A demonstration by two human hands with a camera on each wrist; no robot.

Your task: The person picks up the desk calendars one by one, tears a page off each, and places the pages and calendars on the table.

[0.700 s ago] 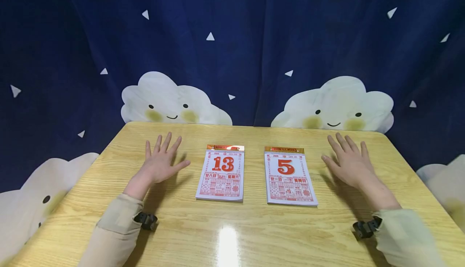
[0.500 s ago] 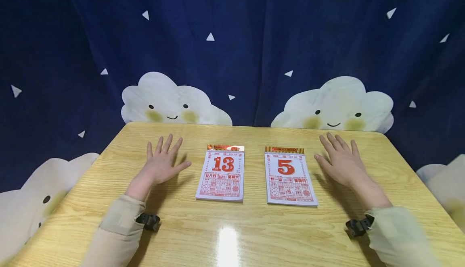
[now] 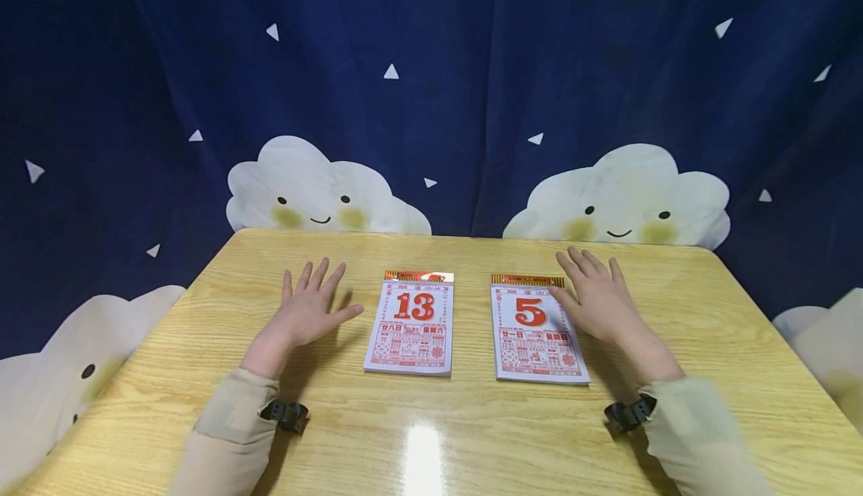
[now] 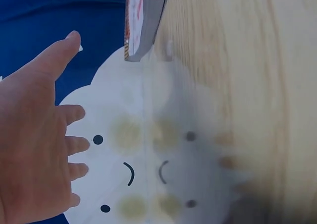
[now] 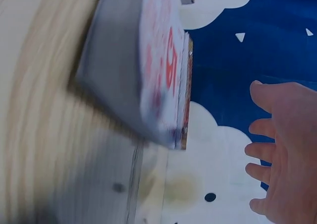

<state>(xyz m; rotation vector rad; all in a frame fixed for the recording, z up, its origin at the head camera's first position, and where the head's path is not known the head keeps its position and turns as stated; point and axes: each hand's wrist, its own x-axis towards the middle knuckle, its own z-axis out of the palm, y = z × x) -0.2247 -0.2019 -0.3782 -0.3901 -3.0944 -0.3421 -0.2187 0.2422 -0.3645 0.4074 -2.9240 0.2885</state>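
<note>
Two thick tear-off calendars lie side by side on a wooden table. The left calendar [image 3: 410, 324] shows a red 13, the right calendar [image 3: 536, 335] a red 5; each has a shiny red and gold strip along its far edge. My left hand [image 3: 303, 316] hovers left of the 13 calendar, fingers spread and thumb pointing at it without contact. My right hand [image 3: 600, 305] is over the right edge of the 5 calendar in the head view, its thumb overlapping the page. In the right wrist view a gap shows between that hand and the calendar. Both hands hold nothing.
The light wooden table [image 3: 472, 436] reflects a bright light near its front. Behind it hangs a dark blue curtain [image 3: 445, 69] with white triangles and smiling clouds. A small black wrist camera [image 3: 286, 415] sits below the left sleeve, and another wrist camera [image 3: 630, 413] below the right.
My right hand has moved left, from beside the 5 calendar to over its right edge. My left hand has shifted slightly right and nearer to me. Both calendars stay where they were.
</note>
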